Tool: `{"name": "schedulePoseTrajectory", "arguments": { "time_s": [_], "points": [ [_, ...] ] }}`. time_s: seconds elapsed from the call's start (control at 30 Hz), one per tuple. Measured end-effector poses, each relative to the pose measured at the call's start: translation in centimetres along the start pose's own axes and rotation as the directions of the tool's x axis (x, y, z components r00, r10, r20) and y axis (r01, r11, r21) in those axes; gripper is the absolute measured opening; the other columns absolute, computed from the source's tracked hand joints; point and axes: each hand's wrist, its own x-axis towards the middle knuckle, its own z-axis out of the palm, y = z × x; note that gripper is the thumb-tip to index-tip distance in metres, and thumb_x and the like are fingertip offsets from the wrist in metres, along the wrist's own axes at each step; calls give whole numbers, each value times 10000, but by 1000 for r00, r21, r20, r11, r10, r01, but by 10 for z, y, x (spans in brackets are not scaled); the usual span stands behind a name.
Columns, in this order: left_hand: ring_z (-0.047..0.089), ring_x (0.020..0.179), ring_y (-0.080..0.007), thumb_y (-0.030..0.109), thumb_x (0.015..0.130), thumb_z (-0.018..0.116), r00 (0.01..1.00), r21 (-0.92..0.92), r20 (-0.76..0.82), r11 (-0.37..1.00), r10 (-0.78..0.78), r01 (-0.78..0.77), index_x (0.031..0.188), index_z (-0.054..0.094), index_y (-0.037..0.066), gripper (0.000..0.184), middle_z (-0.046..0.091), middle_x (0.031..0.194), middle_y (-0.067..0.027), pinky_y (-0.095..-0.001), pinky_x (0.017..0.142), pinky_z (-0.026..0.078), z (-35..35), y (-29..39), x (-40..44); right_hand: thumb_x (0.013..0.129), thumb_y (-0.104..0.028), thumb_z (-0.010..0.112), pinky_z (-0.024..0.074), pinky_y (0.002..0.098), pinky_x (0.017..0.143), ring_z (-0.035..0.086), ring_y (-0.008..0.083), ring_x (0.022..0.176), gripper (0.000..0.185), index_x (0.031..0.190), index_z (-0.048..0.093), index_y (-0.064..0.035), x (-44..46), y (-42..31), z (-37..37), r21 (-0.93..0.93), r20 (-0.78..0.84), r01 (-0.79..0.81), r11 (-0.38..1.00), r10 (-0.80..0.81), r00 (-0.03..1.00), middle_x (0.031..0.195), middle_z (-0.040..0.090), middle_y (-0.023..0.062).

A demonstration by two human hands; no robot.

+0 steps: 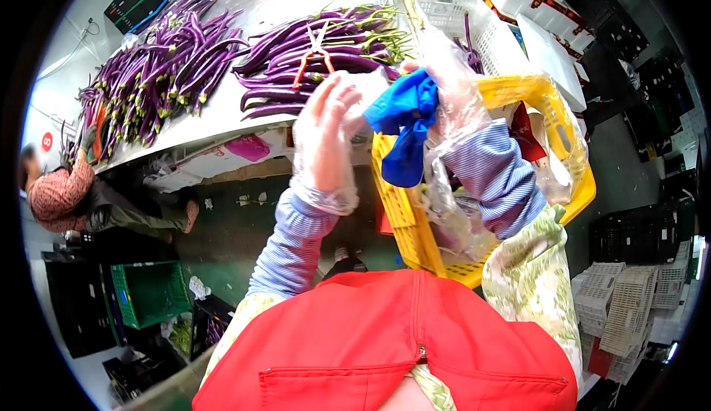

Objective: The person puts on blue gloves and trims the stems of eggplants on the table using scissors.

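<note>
My left hand (324,137), in a clear plastic glove, is raised in front of the table edge with its fingers loosely apart and nothing in them. My right hand (453,94) is also in clear plastic and has its fingers on a crumpled blue glove (408,109), which hangs down towards the yellow basket. Part of the right fingers is hidden behind the blue glove. Past my left hand, scissors (315,52) with orange handles lie open on a row of long purple eggplants (274,94).
A yellow basket (405,235) lined with clear plastic stands below my right arm. A larger eggplant pile (159,85) covers the table's left part. Another person (70,196) works at the left end. White crates (618,300) are stacked at right.
</note>
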Motion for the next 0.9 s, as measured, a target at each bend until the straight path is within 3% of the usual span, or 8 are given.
{"name": "schedulePoseTrajectory", "arguments": {
  "time_s": [0.07, 0.2, 0.3, 0.4, 0.47, 0.5, 0.67, 0.9],
  "points": [
    [499, 1128, -234, 129, 856, 461, 994, 202, 80, 975, 72, -87, 1348, 345, -37, 532, 489, 1273, -165, -294, 975, 379, 9, -18, -8, 902, -294, 573, 538, 318, 699, 618, 180, 806, 343, 1118, 515, -33, -7, -37, 13, 472, -25, -425, 773, 494, 869, 945, 603, 102],
    [524, 977, -153, 130, 855, 578, 994, 204, 96, 976, 60, -79, 1301, 420, 11, 488, 531, 1180, -106, -267, 818, 427, -42, -8, 46, 967, -259, 458, 489, 330, 876, 594, 217, 936, 320, 1159, 515, -10, 47, -20, 87, 812, 289, -414, 411, 333, 897, 1057, 582, 126],
    [529, 593, -77, 167, 884, 575, 990, -44, -114, 996, -78, 74, 1116, 538, 62, 258, 594, 852, -30, -205, 479, 408, -51, -16, 56, 909, -366, 540, 463, 361, 922, 563, 254, 1038, 472, 1216, 496, -11, 57, -25, 87, 552, 327, -442, 707, 304, 895, 1149, 548, 142],
    [567, 817, -136, 196, 896, 559, 986, -113, -88, 985, -142, 132, 1148, 517, 35, 301, 551, 904, -49, -290, 614, 492, -81, 8, 55, 852, -366, 617, 482, 375, 864, 576, 239, 985, 515, 1234, 488, -44, 68, -8, 98, 413, 198, -490, 768, 449, 871, 1106, 552, 134],
    [570, 826, -161, 223, 897, 554, 968, 418, -194, 906, 159, -65, 1134, 526, 30, 307, 554, 953, -73, -304, 664, 495, -103, 2, 57, 860, -370, 606, 484, 342, 797, 577, 215, 949, 504, 1252, 477, -79, 71, -10, 110, 204, 247, -595, 777, 547, 799, 1070, 554, 116],
    [568, 830, -167, 227, 892, 558, 963, 194, -268, 979, -9, 63, 1127, 531, 28, 309, 554, 972, -81, -308, 679, 494, -94, 26, 55, 823, -435, 624, 447, 320, 745, 531, 169, 883, 565, 1257, 468, -110, 73, -20, 121, 100, 310, -616, 781, 564, 766, 1028, 538, 74],
    [429, 475, -59, 260, 886, 581, 974, 268, -201, 950, -109, 162, 1080, 537, 19, 312, 523, 688, -3, -210, 414, 346, -125, 55, 51, 852, -271, 611, 443, 255, 580, 538, 109, 742, 315, 1128, 550, -131, 107, -14, 164, 154, 438, -662, 733, 550, 711, 893, 568, 20],
    [490, 533, -65, 236, 898, 572, 963, 256, -211, 942, -165, 218, 1160, 570, 30, 333, 591, 826, -38, -201, 472, 400, -247, 95, 97, 792, 4, 586, 485, 274, 632, 533, 136, 711, 176, 965, 592, -26, 181, 61, 247, 226, 413, -687, 691, 571, 709, 851, 573, 59]
  ]
}}
